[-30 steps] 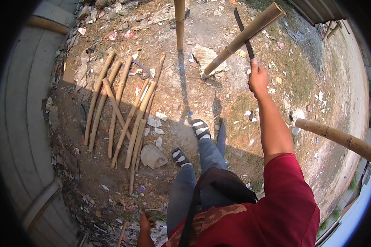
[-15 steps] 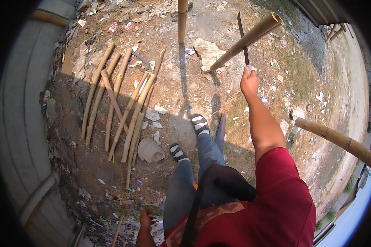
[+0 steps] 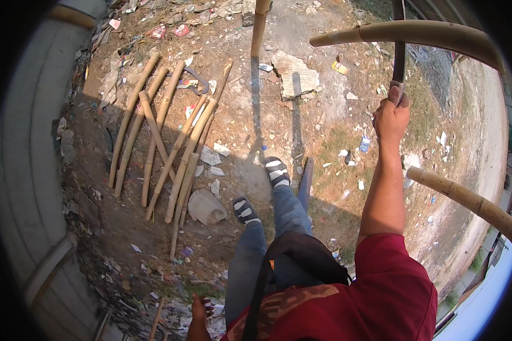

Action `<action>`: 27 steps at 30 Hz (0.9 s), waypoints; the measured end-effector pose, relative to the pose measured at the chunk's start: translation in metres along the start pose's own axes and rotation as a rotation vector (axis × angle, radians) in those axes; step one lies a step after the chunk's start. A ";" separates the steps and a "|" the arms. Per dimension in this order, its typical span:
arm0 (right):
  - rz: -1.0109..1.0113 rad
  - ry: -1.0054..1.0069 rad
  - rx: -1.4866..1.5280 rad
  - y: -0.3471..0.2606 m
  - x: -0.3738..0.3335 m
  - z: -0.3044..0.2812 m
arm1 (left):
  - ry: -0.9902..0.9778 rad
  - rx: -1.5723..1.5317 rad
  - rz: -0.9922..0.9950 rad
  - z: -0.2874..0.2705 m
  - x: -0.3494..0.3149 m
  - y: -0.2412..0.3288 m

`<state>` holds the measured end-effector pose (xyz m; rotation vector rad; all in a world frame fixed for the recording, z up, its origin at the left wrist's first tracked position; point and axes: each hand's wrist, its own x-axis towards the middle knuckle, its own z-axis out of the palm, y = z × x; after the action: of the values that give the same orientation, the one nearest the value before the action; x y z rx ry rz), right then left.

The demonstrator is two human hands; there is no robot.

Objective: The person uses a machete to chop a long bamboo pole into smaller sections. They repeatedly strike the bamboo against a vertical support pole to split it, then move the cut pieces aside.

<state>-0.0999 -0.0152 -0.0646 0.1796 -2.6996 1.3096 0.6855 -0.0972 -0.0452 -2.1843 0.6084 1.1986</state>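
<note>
My right hand (image 3: 391,116), arm stretched forward, is closed round the handle of a machete (image 3: 400,63). Its dark blade crosses a thick bamboo piece (image 3: 358,35) at the upper right. The bamboo covers the blade at the crossing, so I cannot tell how deep the blade sits in it. That piece is raised off the ground and lies nearly level across the view. Low at the bottom edge, my left hand (image 3: 201,308) hangs beside my leg, fingers apart and apparently holding nothing.
Several cut bamboo pieces (image 3: 182,165) lie at the left, with a hacksaw-like frame (image 3: 202,81) behind them. A handsaw (image 3: 305,184) lies by my foot. An upright bamboo post (image 3: 260,25) stands ahead; another pole (image 3: 466,199) juts in from the right. A flat slab (image 3: 294,74) and litter cover the ground.
My right hand has moved up and right with the machete. The bamboo piece has lifted off the slab and swung from a slant to nearly level. My left hand has barely moved.
</note>
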 end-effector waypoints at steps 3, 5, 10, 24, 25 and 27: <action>0.110 -0.140 -0.477 0.117 -0.036 0.089 | -0.036 -0.015 0.090 -0.006 0.020 0.009; 0.191 -0.191 -0.419 0.122 -0.061 0.108 | -0.049 -0.038 0.128 -0.004 0.019 0.009; 0.181 -0.199 -0.374 0.122 -0.036 0.104 | 0.001 0.099 0.456 0.001 -0.002 0.039; 0.113 -0.184 -0.063 0.054 -0.024 0.008 | -0.343 0.319 1.880 0.101 -0.221 0.203; 0.075 -0.176 -0.104 0.047 -0.025 0.009 | -0.383 0.415 1.920 0.101 -0.228 0.205; -0.010 -0.158 -0.187 0.035 -0.021 0.015 | -0.458 0.603 1.994 0.115 -0.236 0.214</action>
<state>-0.0861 -0.0046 -0.1044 0.2863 -2.9290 1.0748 0.3654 -0.1503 0.0515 -0.1671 2.5997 1.7001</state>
